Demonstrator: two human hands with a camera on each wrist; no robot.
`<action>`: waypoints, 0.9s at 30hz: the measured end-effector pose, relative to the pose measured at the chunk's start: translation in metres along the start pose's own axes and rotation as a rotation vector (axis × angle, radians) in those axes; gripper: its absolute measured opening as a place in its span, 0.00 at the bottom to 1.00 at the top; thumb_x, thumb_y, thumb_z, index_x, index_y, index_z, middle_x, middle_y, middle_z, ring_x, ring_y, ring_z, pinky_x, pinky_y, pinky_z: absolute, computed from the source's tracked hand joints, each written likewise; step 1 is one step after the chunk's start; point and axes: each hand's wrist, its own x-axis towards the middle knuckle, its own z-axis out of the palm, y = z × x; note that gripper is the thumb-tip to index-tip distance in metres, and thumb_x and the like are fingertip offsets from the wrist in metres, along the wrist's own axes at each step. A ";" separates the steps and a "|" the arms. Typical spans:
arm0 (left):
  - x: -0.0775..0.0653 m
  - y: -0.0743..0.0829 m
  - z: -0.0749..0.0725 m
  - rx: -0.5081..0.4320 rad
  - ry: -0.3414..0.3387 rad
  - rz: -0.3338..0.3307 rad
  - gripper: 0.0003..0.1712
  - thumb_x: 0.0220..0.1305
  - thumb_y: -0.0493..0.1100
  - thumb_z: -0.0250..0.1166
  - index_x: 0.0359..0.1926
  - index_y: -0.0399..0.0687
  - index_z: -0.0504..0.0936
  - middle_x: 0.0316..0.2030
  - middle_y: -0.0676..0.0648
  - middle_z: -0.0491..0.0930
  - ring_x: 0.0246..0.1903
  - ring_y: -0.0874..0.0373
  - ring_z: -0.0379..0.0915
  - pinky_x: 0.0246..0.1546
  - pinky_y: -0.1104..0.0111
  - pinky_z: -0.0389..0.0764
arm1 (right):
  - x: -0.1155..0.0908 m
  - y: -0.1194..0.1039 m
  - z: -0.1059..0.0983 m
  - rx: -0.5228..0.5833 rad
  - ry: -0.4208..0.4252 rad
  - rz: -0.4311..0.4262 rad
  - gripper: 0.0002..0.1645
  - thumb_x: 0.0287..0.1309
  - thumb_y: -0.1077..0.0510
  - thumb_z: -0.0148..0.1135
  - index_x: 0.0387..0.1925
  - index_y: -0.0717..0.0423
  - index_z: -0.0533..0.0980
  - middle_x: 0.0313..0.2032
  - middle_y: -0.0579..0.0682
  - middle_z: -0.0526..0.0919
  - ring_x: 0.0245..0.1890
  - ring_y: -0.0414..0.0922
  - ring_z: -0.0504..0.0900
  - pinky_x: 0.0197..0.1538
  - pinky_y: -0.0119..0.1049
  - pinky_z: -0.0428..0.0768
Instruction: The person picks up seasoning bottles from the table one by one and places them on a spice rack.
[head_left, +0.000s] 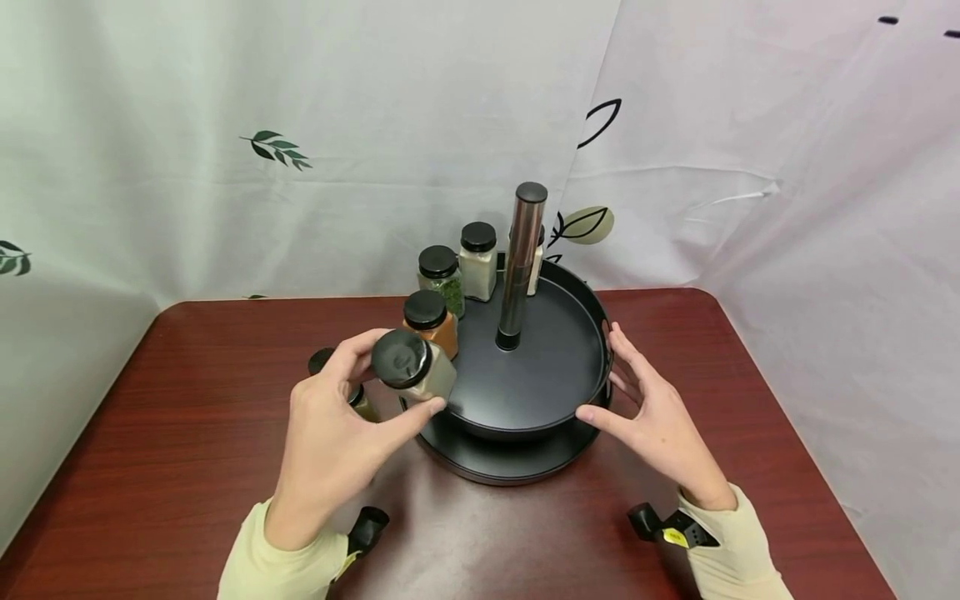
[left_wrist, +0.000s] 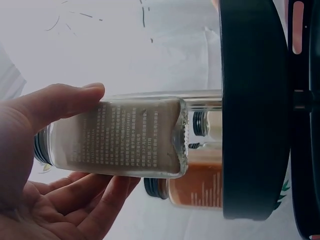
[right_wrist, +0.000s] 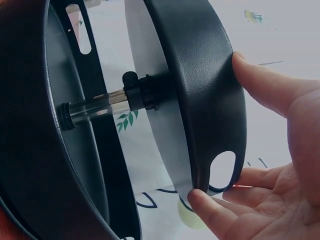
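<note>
A square glass spice jar [head_left: 431, 379] of pale beige powder, black-lidded, is held tilted in my left hand [head_left: 341, 433], thumb on one side and fingers on the other. In the left wrist view, fine print covers the jar [left_wrist: 120, 137]. It is over the left front rim of a black two-tier round rack [head_left: 525, 417]. My right hand [head_left: 660, 425] holds the upper tray's right side, its thumb on the rim; in the right wrist view, fingers [right_wrist: 212, 212] reach the tray wall [right_wrist: 210, 75] by an oval cutout.
Along the upper tray's left and back stand jars of orange powder [head_left: 442, 333], green herbs [head_left: 452, 292] and white powder [head_left: 477, 271]. Another jar [head_left: 536, 271] is partly behind the central post [head_left: 522, 258]. Black-lidded jars [head_left: 363, 404] stand on the table behind my left hand.
</note>
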 end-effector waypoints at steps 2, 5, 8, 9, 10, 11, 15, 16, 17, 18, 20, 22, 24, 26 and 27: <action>0.002 -0.004 0.005 -0.018 -0.002 0.024 0.39 0.35 0.42 0.79 0.53 0.56 0.74 0.38 0.62 0.80 0.39 0.67 0.78 0.37 0.76 0.75 | 0.000 0.000 0.000 -0.002 -0.001 0.001 0.55 0.46 0.55 0.72 0.70 0.56 0.50 0.71 0.48 0.50 0.62 0.50 0.66 0.57 0.30 0.68; 0.004 -0.007 0.013 -0.041 -0.007 0.046 0.39 0.36 0.41 0.79 0.53 0.53 0.74 0.40 0.61 0.80 0.41 0.67 0.77 0.40 0.75 0.76 | -0.001 0.001 0.000 -0.003 0.002 0.000 0.55 0.46 0.55 0.72 0.70 0.56 0.50 0.71 0.48 0.50 0.62 0.51 0.66 0.57 0.30 0.68; 0.006 -0.009 0.021 -0.042 -0.021 0.055 0.38 0.36 0.42 0.79 0.53 0.51 0.74 0.40 0.59 0.81 0.41 0.67 0.77 0.41 0.74 0.76 | 0.000 0.001 0.000 0.001 0.007 0.000 0.55 0.46 0.55 0.72 0.70 0.54 0.50 0.71 0.48 0.51 0.62 0.51 0.66 0.57 0.31 0.68; 0.006 -0.010 0.023 -0.026 -0.025 0.056 0.38 0.37 0.43 0.78 0.53 0.51 0.74 0.40 0.58 0.81 0.40 0.67 0.77 0.40 0.73 0.76 | 0.000 0.001 0.000 0.003 0.008 -0.001 0.56 0.46 0.56 0.72 0.70 0.54 0.50 0.70 0.48 0.51 0.62 0.51 0.67 0.57 0.31 0.68; 0.006 -0.011 0.026 -0.007 -0.029 0.053 0.38 0.37 0.44 0.78 0.53 0.51 0.73 0.40 0.58 0.82 0.40 0.68 0.77 0.40 0.73 0.76 | 0.000 0.002 0.000 0.004 0.008 -0.001 0.56 0.46 0.56 0.72 0.71 0.54 0.50 0.70 0.48 0.51 0.62 0.51 0.66 0.57 0.31 0.68; 0.006 -0.012 0.028 0.014 -0.034 0.053 0.38 0.37 0.45 0.78 0.53 0.51 0.73 0.39 0.58 0.82 0.40 0.69 0.77 0.40 0.72 0.76 | 0.000 0.002 0.000 0.006 0.008 -0.002 0.56 0.46 0.56 0.72 0.70 0.54 0.50 0.70 0.48 0.51 0.62 0.51 0.67 0.57 0.31 0.68; 0.006 -0.017 0.035 0.086 -0.052 0.045 0.40 0.35 0.48 0.78 0.53 0.50 0.73 0.38 0.57 0.82 0.39 0.69 0.77 0.40 0.68 0.77 | 0.000 0.002 0.001 0.010 0.010 -0.008 0.56 0.45 0.56 0.73 0.70 0.54 0.50 0.70 0.49 0.51 0.62 0.51 0.67 0.57 0.32 0.68; 0.005 -0.018 0.036 0.094 -0.057 0.043 0.40 0.35 0.48 0.78 0.54 0.49 0.73 0.38 0.56 0.82 0.39 0.68 0.78 0.40 0.68 0.77 | 0.000 0.002 0.001 0.011 0.012 -0.009 0.56 0.45 0.57 0.73 0.70 0.54 0.50 0.70 0.49 0.51 0.62 0.51 0.67 0.57 0.32 0.68; 0.005 -0.019 0.037 0.100 -0.061 0.039 0.40 0.35 0.48 0.78 0.54 0.48 0.73 0.39 0.55 0.82 0.39 0.67 0.78 0.40 0.68 0.77 | 0.000 0.002 0.001 0.010 0.013 -0.012 0.56 0.45 0.57 0.73 0.70 0.55 0.50 0.70 0.49 0.52 0.62 0.51 0.67 0.57 0.32 0.68; 0.005 -0.020 0.038 0.102 -0.063 0.034 0.40 0.35 0.48 0.78 0.54 0.47 0.73 0.39 0.55 0.82 0.39 0.67 0.78 0.40 0.67 0.77 | 0.000 0.002 0.001 0.011 0.013 -0.015 0.56 0.45 0.57 0.73 0.70 0.55 0.50 0.70 0.49 0.52 0.62 0.51 0.66 0.58 0.32 0.68; 0.004 -0.021 0.039 0.112 -0.066 0.021 0.41 0.35 0.48 0.79 0.54 0.47 0.73 0.39 0.54 0.82 0.40 0.66 0.78 0.40 0.68 0.77 | 0.000 0.002 0.001 0.013 0.014 -0.018 0.56 0.45 0.58 0.73 0.70 0.55 0.51 0.70 0.49 0.51 0.62 0.51 0.66 0.58 0.31 0.68; 0.003 -0.022 0.040 0.117 -0.069 0.011 0.41 0.34 0.48 0.79 0.54 0.46 0.73 0.40 0.53 0.82 0.39 0.64 0.78 0.40 0.67 0.78 | 0.000 0.002 0.001 0.011 0.015 -0.021 0.55 0.45 0.58 0.73 0.70 0.56 0.51 0.70 0.49 0.52 0.63 0.51 0.65 0.58 0.31 0.68; 0.003 -0.024 0.041 0.119 -0.071 0.005 0.42 0.34 0.48 0.79 0.54 0.46 0.73 0.40 0.53 0.82 0.39 0.63 0.79 0.41 0.67 0.78 | 0.000 0.002 0.001 0.010 0.017 -0.021 0.55 0.45 0.58 0.73 0.70 0.56 0.51 0.70 0.50 0.52 0.63 0.50 0.65 0.57 0.30 0.68; 0.002 -0.025 0.042 0.114 -0.077 0.004 0.41 0.35 0.48 0.79 0.54 0.45 0.73 0.41 0.52 0.82 0.39 0.62 0.79 0.41 0.67 0.78 | 0.000 0.002 0.002 0.010 0.017 -0.019 0.55 0.45 0.58 0.73 0.70 0.55 0.51 0.70 0.50 0.52 0.63 0.50 0.65 0.57 0.30 0.68; 0.002 -0.025 0.043 0.114 -0.080 0.004 0.41 0.35 0.48 0.79 0.54 0.45 0.73 0.41 0.52 0.82 0.39 0.62 0.79 0.41 0.67 0.78 | 0.001 0.001 0.002 0.009 0.017 -0.021 0.55 0.44 0.58 0.73 0.70 0.56 0.51 0.70 0.50 0.52 0.63 0.50 0.65 0.57 0.30 0.68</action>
